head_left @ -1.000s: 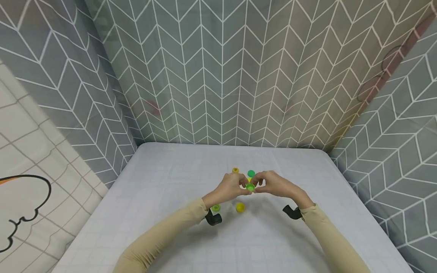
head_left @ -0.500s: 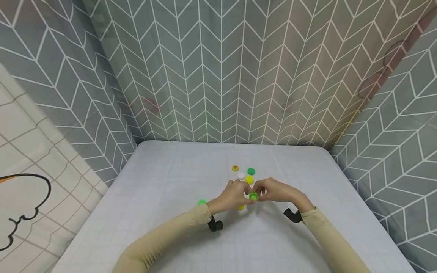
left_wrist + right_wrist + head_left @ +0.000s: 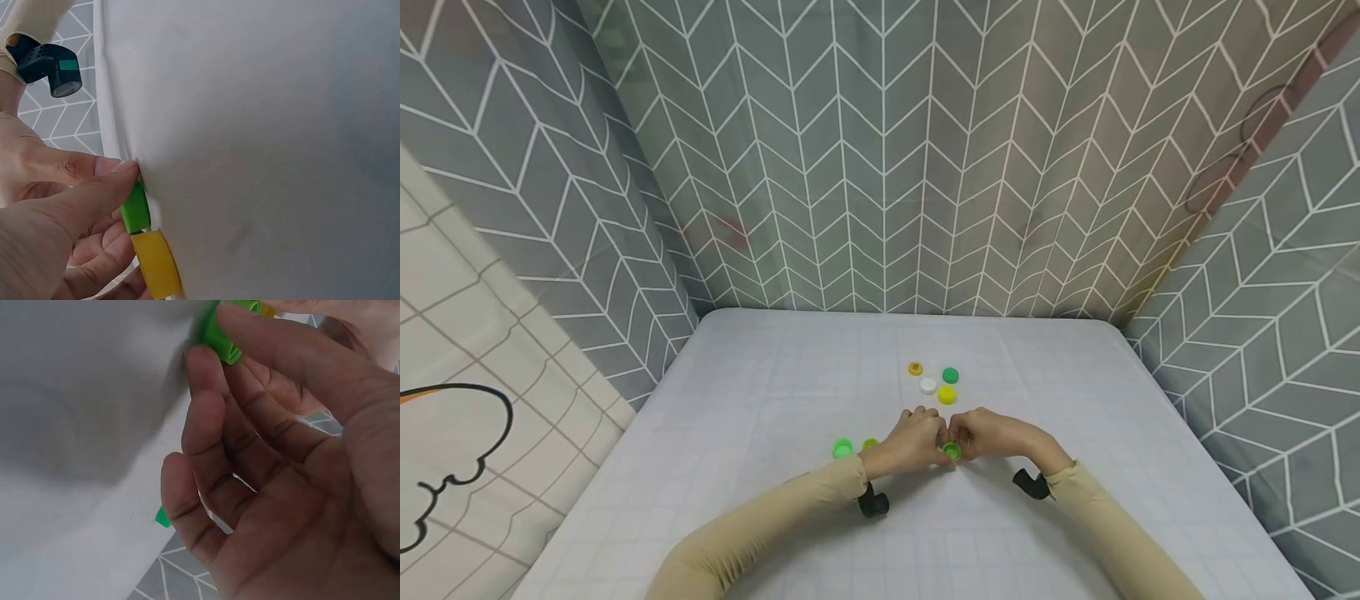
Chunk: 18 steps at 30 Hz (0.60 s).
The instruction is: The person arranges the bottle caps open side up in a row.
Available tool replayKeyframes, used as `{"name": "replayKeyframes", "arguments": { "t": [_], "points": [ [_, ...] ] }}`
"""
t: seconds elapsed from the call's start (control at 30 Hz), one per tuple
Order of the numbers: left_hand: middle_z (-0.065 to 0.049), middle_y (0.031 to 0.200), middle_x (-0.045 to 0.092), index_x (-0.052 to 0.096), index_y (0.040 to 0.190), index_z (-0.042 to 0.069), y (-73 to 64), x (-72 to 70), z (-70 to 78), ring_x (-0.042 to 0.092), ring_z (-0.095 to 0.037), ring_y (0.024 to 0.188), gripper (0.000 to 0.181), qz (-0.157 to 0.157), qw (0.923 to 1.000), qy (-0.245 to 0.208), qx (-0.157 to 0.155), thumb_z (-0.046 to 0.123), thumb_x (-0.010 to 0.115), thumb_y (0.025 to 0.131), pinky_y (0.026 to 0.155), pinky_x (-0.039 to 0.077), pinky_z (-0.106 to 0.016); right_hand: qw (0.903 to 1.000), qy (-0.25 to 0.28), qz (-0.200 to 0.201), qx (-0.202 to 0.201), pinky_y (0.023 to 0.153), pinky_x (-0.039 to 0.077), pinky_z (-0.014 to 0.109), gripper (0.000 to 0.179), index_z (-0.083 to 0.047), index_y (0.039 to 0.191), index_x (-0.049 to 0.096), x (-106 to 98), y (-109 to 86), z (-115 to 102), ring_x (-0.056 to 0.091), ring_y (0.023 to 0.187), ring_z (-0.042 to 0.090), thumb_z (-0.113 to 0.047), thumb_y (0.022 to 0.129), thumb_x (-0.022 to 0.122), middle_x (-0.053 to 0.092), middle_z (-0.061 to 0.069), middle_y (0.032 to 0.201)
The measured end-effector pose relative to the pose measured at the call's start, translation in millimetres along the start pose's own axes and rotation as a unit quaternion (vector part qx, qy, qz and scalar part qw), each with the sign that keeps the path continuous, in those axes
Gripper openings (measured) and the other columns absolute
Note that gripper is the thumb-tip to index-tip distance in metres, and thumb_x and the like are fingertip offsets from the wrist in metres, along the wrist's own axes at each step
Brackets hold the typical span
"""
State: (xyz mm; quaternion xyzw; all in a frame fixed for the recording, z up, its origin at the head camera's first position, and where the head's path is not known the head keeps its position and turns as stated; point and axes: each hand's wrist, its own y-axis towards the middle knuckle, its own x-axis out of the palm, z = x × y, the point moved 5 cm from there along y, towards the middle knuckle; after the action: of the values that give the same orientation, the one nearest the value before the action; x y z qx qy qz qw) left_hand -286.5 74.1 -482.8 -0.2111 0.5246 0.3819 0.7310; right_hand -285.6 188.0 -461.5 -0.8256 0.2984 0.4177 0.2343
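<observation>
In the head view my left hand [image 3: 912,443] and right hand [image 3: 992,435] meet low over the white table, both pinching a small bright green bottle cap [image 3: 951,451] on edge, its hollow side toward me. Up close in the right wrist view, the right thumb and index finger grip the green cap [image 3: 219,337], the other fingers loosely bent. The left wrist view has the left thumb against that cap [image 3: 135,209]. Beside it a yellow bottle cap [image 3: 156,265] stands near the left fingers; in the head view the left hand hides it.
Beyond the hands lie an orange-yellow cap [image 3: 915,368], a white cap [image 3: 928,386], a dark green cap [image 3: 951,375] and a yellow cap [image 3: 947,394]. Left of the left hand are a light green cap [image 3: 842,448] and a yellow-green cap [image 3: 870,443]. Patterned curtains surround the table [image 3: 790,367].
Both hands have brought the green cap down and nearer to me, lowering it close to the table. The white cap and the caps at left have come into sight; the near yellow cap is now covered.
</observation>
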Motion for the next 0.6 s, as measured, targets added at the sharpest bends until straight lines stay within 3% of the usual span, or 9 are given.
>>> {"name": "replayKeyframes", "arguments": {
  "t": [0.4,0.6],
  "points": [
    [0.011,0.081,0.046,0.064,0.082,0.022,-0.2,3.7,-2.2,0.039,-0.009,0.076,0.037,-0.033,0.9992,0.015,-0.016,0.052,0.075,0.064,0.069,0.03,-0.026,0.9998,0.004,-0.011,0.017,0.055,0.041,0.02,0.021,-0.009,0.088,0.061,3.0,1.2,1.5,0.046,0.059,0.003,0.002,0.071,0.069,0.059,0.0,0.073],
    [0.011,0.081,0.046,0.062,0.081,0.021,-1.6,3.0,-2.5,0.039,-0.009,0.076,0.043,-0.039,0.9991,-0.004,-0.015,0.058,0.073,0.062,0.068,0.03,-0.026,0.9999,-0.001,-0.013,0.009,0.057,0.043,0.02,0.021,-0.009,0.09,0.062,2.7,-0.3,-0.5,0.047,0.062,0.003,-0.007,0.073,0.074,0.061,0.002,0.076]
  ]
}}
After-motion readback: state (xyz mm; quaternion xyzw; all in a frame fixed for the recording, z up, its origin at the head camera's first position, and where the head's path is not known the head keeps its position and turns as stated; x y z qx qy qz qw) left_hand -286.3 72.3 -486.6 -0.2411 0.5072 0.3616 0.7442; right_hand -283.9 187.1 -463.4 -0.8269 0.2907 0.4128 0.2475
